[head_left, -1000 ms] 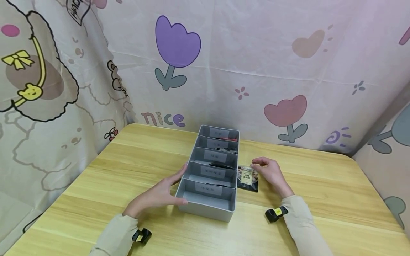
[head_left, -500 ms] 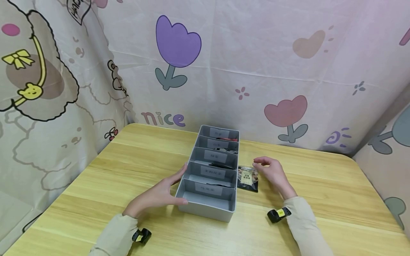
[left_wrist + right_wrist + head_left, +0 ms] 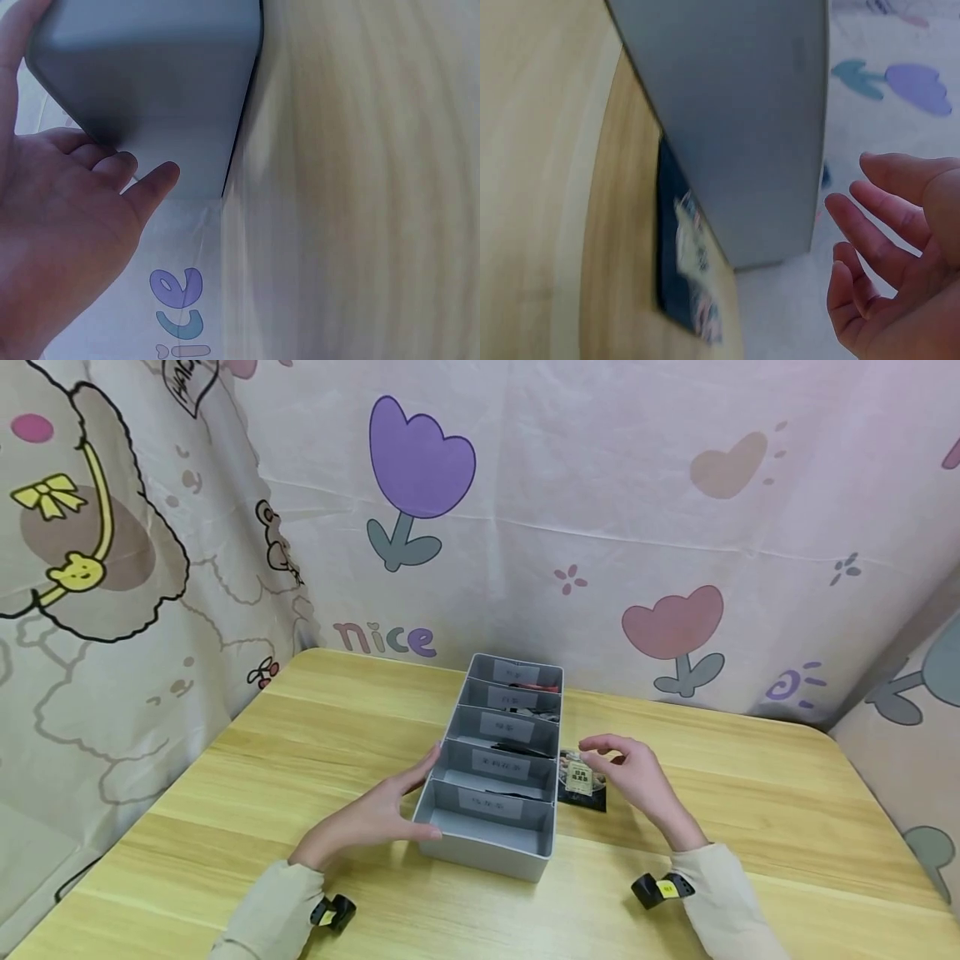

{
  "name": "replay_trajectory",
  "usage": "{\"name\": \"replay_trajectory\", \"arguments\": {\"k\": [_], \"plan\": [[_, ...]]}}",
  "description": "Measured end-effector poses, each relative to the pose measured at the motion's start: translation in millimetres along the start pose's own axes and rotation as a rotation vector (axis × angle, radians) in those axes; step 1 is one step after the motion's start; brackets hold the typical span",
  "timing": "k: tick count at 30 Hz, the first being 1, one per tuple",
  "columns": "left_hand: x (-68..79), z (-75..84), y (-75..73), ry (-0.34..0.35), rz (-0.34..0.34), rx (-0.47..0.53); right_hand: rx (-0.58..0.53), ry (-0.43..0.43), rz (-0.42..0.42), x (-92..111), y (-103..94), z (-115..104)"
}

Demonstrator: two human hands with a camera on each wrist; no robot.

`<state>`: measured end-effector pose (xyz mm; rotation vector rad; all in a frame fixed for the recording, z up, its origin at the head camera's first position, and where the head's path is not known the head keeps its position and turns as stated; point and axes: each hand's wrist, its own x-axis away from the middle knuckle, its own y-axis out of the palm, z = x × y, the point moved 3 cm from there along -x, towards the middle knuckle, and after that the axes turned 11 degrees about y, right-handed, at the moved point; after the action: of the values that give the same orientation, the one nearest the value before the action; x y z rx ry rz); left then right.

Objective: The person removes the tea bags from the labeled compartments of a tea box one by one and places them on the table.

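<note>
A grey divided storage box [image 3: 486,855] stands lengthwise on the table, with labelled compartments one behind another. My left hand [image 3: 378,812] holds its near left corner, thumb at the front rim and fingers along the left side. In the left wrist view, fingertips [image 3: 169,174] touch the box's side wall. Flat on the wood, just right of the box, lies a black tea sachet [image 3: 581,781] with a pale label. Above its upper right part hovers my right hand [image 3: 633,777], fingers loosely bent and holding nothing. The right wrist view shows that hand apart from the sachet [image 3: 676,247].
Dark packets [image 3: 521,749] and a red packet [image 3: 536,687] lie in the farther compartments. The nearest compartment [image 3: 480,831] shows its bare floor. Behind the wooden table [image 3: 750,810] hangs a printed cloth [image 3: 525,485].
My right hand first shifts slightly right, then back left and down, over the sachet's edge. The left hand stays on the box. The view shifts slightly.
</note>
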<state>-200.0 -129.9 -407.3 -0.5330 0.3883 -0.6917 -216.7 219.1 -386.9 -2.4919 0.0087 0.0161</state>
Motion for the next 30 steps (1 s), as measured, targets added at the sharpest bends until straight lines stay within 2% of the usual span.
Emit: {"name": "replay_trajectory", "arguments": {"k": [6, 15, 24, 30], "plan": [[-0.6, 0.0, 0.2, -0.003, 0.001, -0.003, -0.002, -0.093, -0.008, 14.6, 3.5, -18.2], [-0.3, 0.8, -0.1, -0.007, 0.001, 0.003, -0.018, -0.182, -0.042, 29.5, 18.0, -33.5], [-0.5, 1.3, -0.4, -0.008, 0.002, 0.007, 0.049, -0.178, -0.086, 34.2, 30.1, -37.5], [-0.2, 1.4, -0.2, -0.006, -0.001, 0.002, 0.067, -0.22, -0.119, 36.4, 34.8, -39.0]]}}
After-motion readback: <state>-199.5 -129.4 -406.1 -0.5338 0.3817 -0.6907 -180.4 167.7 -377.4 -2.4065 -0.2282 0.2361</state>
